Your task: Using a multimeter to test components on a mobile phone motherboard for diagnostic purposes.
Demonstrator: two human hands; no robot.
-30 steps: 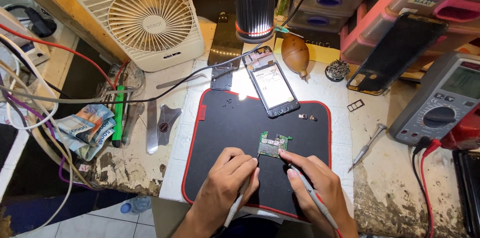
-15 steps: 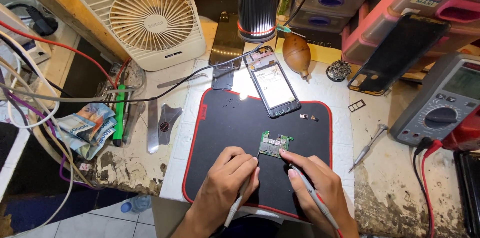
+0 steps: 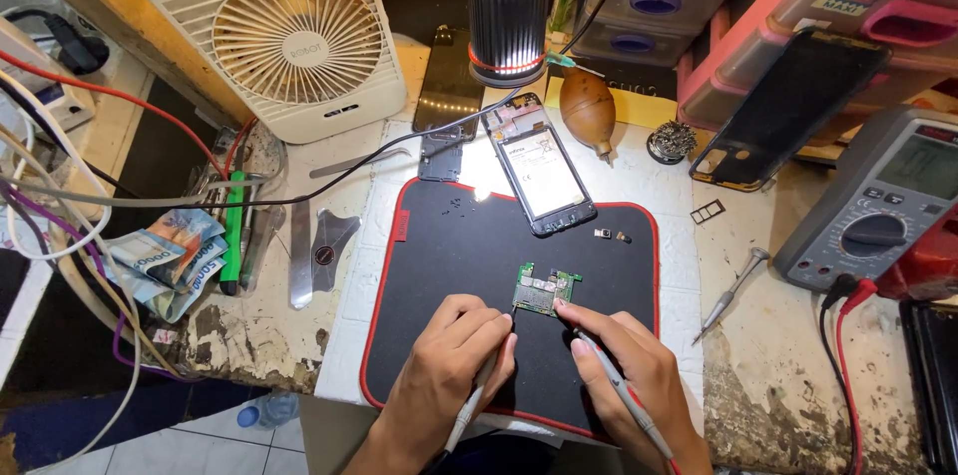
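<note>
A small green circuit board (image 3: 545,288) lies on a black work mat with a red edge (image 3: 459,236). My left hand (image 3: 454,370) holds a thin grey probe (image 3: 477,397), its tip at the board's left edge. My right hand (image 3: 631,370) grips a red-striped probe (image 3: 624,392) with its tip at the board's right corner. Farther back on the mat lies an opened phone (image 3: 539,171) without its back cover.
A white desk fan (image 3: 284,36) and a black lamp (image 3: 509,6) stand at the back. A multimeter (image 3: 883,206) with red and black leads sits at right, a screwdriver (image 3: 733,292) beside the mat. Tweezers, metal pry tools, banknotes (image 3: 165,255) and cables lie at left.
</note>
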